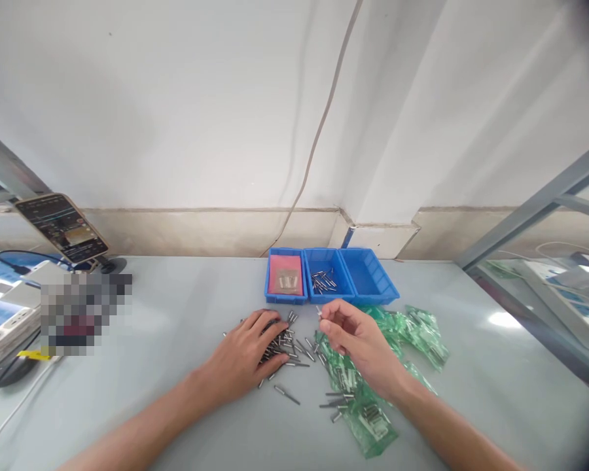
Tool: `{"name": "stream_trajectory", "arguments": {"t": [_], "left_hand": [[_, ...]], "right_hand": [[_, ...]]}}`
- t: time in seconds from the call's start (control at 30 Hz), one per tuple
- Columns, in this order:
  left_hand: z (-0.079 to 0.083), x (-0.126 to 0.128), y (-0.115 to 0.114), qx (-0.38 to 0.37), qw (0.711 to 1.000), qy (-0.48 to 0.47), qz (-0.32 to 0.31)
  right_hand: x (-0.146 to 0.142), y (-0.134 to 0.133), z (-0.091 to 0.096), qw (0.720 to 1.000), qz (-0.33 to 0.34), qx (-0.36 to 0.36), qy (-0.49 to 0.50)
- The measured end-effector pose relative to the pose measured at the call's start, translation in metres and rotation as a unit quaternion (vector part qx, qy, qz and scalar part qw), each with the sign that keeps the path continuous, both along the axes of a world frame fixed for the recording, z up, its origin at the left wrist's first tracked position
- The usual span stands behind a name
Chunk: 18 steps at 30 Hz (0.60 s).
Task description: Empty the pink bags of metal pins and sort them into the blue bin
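Note:
My left hand rests with fingers spread over a heap of small metal pins, dark at one end and silvery at the other. Part of the heap is hidden beneath it. Just in front of the blue bins, my right hand has thumb and fingertips pinched together on a small, thin, light-coloured pin-like piece; only its tip shows. Green plastic bags with more pins inside lie under and around the right hand and wrist. Several loose pins are scattered between the hands.
Three blue bins stand in a row by the wall: the left bin holds a red packet, the middle bin metal pins, and the right bin shows a bare bottom. A phone on a stand and a computer mouse are at left.

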<state>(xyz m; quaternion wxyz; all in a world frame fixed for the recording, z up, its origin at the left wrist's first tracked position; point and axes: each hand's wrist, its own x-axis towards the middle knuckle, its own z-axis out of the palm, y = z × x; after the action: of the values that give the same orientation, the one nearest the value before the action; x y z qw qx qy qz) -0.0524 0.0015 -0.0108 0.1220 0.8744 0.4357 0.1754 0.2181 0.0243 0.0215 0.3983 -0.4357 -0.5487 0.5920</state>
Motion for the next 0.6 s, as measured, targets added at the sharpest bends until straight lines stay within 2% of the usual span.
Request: {"name": "stream_trajectory", "arguments": {"t": [0.17,0.27,0.37,0.43,0.5,0.53,0.6], "left_hand": [[-0.001,-0.001,-0.001,0.003,1.0,-0.004,0.002],[-0.002,-0.002,-0.001,0.0,1.0,0.002,0.003],[-0.003,-0.002,-0.001,-0.001,1.0,0.006,0.002],[-0.003,-0.002,0.0,0.001,1.0,0.007,0.0],[-0.003,-0.001,0.0,0.003,1.0,0.004,-0.002],[-0.003,-0.001,0.0,0.006,1.0,0.001,-0.002],[-0.003,-0.001,-0.001,0.012,1.0,-0.005,-0.003]], "right_hand": [[0.003,0.003,0.003,0.995,-0.052,-0.05,0.073],[0.005,0.007,0.006,0.99,-0.103,-0.058,0.081],[0.007,0.011,0.007,0.989,-0.126,-0.048,0.062],[0.008,0.011,0.007,0.992,-0.122,-0.01,0.008],[0.007,0.008,0.005,0.989,-0.095,0.065,-0.093],[0.006,0.006,0.004,0.979,-0.069,0.115,-0.155],[0.005,0.001,0.001,0.939,0.022,0.212,-0.27]]}}
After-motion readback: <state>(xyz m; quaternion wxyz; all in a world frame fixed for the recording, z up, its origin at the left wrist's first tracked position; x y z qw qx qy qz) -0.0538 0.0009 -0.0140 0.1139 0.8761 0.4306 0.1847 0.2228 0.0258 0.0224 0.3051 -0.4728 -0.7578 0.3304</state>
